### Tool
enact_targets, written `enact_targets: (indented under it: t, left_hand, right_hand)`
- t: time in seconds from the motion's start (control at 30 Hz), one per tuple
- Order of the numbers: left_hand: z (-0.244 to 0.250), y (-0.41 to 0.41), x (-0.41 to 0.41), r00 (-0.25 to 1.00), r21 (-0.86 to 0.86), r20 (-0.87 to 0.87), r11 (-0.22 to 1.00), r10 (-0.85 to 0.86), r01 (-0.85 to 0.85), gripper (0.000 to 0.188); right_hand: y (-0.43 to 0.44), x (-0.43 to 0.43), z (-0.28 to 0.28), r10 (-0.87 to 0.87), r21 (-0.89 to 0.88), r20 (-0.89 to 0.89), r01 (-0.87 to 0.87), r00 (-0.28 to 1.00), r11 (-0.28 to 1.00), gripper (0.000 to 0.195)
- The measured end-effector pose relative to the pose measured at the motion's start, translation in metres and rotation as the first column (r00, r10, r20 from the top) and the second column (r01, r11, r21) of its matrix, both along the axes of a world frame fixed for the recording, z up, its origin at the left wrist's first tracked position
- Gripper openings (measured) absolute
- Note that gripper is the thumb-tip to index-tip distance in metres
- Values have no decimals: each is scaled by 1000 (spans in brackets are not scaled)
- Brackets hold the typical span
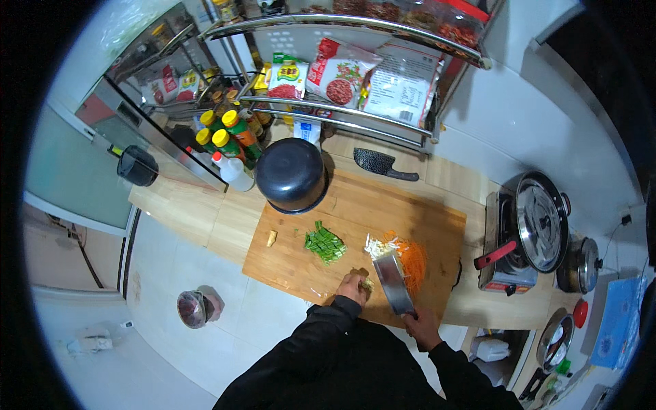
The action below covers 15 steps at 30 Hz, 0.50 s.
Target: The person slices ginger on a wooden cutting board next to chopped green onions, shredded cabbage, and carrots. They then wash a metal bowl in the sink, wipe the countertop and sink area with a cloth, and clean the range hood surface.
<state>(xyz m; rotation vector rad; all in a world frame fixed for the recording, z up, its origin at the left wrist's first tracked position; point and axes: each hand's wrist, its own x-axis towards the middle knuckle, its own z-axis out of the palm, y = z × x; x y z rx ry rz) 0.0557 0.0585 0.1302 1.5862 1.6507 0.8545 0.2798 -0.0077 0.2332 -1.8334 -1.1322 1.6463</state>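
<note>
My right hand point(422, 326) grips the handle of a broad cleaver point(393, 283), its blade lying over the wooden cutting board point(297, 225). The blade's far end touches a small heap of chopped white pieces point(379, 247). Beside it on the right lies a pile of shredded carrot point(414, 264). My left hand point(352, 289) is curled at the board's near edge around a small pale yellowish piece point(367, 283), perhaps ginger. Cut green vegetable pieces point(326, 243) form a pile left of centre. A short tan piece point(271, 238) rests near the board's left side.
An upturned dark pot point(292, 174) covers the board's back left corner. A second cleaver point(382, 163) lies behind the board. Sauce bottles point(233, 130) stand at the back left. On the right, a lidded pan point(540, 223) sits on a portable stove point(505, 279). A bin point(192, 309) stands on the floor.
</note>
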Motion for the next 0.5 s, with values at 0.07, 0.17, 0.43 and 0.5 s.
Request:
enact_targets:
  t: [0.07, 0.17, 0.43, 0.5]
  left_hand:
    - [-2, -1, -2, 999, 13, 30, 1000, -12, 12, 26]
    - [-17, -5, -4, 1000, 58, 26, 998, -13, 11, 27]
    - [-71, -9, 2, 856, -84, 496, 989, 145, -119, 12]
    - [-62, -3, 8, 740, -195, 625, 968, 248, -159, 9]
  right_hand:
    - [1, 2, 4, -6, -37, 1, 6, 1000, 999, 15]
    - [0, 0, 5, 66, 59, 175, -77, 982, 995, 18]
    - [-2, 4, -2, 210, 317, 536, -426, 817, 848, 25]
    - [-11, 16, -29, 218, 289, 545, -425, 810, 858, 24]
